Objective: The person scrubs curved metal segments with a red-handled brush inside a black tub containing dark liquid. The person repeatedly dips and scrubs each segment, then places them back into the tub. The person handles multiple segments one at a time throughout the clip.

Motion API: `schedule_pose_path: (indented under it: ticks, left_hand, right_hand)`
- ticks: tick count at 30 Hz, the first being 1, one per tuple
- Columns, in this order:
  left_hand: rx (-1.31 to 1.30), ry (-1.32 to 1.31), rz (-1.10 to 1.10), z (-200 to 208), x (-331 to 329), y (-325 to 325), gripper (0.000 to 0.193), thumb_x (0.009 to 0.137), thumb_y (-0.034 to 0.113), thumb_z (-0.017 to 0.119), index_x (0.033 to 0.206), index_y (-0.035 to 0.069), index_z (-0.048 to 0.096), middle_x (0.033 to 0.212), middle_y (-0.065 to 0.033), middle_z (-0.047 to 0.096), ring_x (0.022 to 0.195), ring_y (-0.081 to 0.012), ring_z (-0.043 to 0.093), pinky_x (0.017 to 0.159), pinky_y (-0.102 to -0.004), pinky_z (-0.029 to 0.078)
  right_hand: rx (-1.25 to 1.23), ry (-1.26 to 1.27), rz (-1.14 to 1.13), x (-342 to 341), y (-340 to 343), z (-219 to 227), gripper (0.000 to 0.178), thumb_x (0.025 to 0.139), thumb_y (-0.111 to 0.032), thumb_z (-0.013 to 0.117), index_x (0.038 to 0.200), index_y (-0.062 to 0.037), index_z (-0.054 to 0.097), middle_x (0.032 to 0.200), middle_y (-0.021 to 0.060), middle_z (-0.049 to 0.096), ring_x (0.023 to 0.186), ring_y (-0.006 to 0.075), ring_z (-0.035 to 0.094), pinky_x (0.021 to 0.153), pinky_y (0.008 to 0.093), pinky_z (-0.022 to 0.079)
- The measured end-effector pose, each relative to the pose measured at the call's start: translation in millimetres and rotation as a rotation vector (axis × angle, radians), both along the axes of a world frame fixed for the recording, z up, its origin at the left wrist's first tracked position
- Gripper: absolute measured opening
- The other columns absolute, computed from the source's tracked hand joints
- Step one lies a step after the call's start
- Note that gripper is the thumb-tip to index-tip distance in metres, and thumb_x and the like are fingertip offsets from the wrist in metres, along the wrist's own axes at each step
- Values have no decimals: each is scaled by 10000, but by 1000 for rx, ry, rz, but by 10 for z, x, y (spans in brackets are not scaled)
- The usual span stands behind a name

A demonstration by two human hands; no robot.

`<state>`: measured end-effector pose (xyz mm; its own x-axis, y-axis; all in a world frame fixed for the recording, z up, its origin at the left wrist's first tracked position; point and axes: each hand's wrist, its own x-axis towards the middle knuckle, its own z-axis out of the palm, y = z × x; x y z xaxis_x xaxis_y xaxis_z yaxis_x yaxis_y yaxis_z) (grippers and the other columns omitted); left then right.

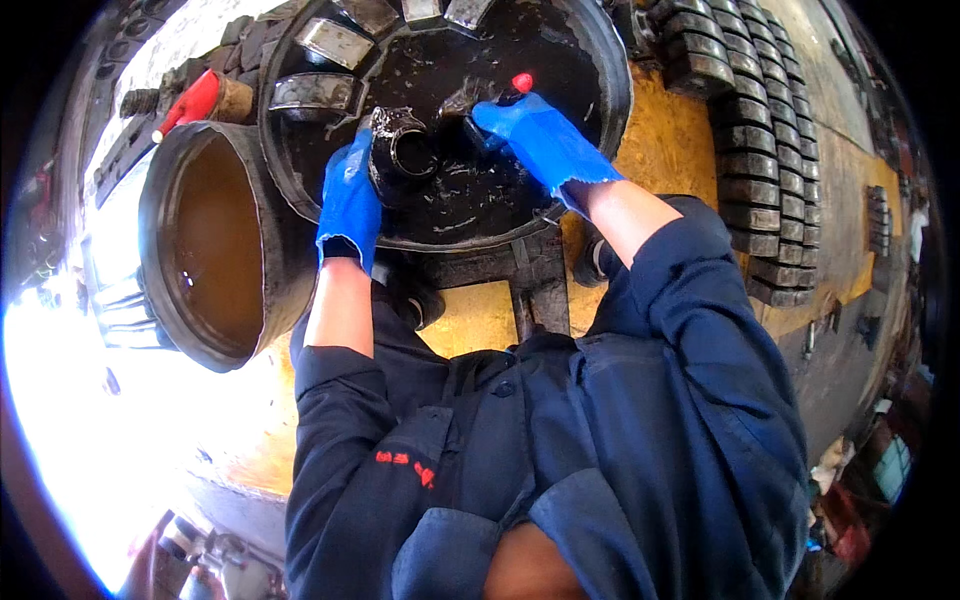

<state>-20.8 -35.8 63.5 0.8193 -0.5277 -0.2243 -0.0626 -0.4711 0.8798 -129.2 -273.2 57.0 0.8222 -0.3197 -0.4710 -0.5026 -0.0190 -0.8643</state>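
Fingers of the left hand [349, 200] clamp around a black greasy ring-shaped part [402, 152], its opening facing the right hand [540, 140]. That hand's fingers close on a red-handled brush [488, 98], bristles just beside the part. Both sit over a round black wash pan [600, 70]; a drum of brown liquid [215, 250] stands left.

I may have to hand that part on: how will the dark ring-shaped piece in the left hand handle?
The ring-shaped metal part looks wet and oily, so probably slippery in the gloved left hand. Thick-walled, likely heavy. Round, so it may roll in the black basin.
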Motion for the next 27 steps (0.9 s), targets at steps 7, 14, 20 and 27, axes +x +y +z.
schedule_pose_path:
  ticks: [7,14,20,27]
  left_hand:
    - [-240,142,201,67,-46,-135,500,1069,395,585,1156,-70,747,1060,-108,779,963,-166,689,909,-305,514]
    - [-99,94,14,-31,62,29,432,1082,56,426,1487,-18,555,1479,-219,603,1381,-322,573,1181,-388,426]
    - [-43,25,-48,-52,74,47,446,1066,15,432,1495,-14,548,1483,-230,595,1407,-322,546,1202,-388,405]
    - [-262,356,300,13,32,-155,514,1080,395,563,1194,-80,722,1105,-126,768,1003,-191,696,915,-323,525]
  right_hand:
    - [471,-118,-200,371,395,-449,398,990,-411,652,1079,-42,774,969,53,771,819,132,686,775,300,540]
    - [263,-3,138,54,432,-57,396,988,-399,678,1101,-33,779,916,37,735,855,122,635,814,291,478]
    - [68,82,59,322,293,-210,365,958,-451,684,982,-102,789,832,54,720,769,142,636,728,311,485]
    - [316,-82,3,395,477,-460,350,942,-393,686,959,-49,747,857,37,714,796,118,623,733,294,487]
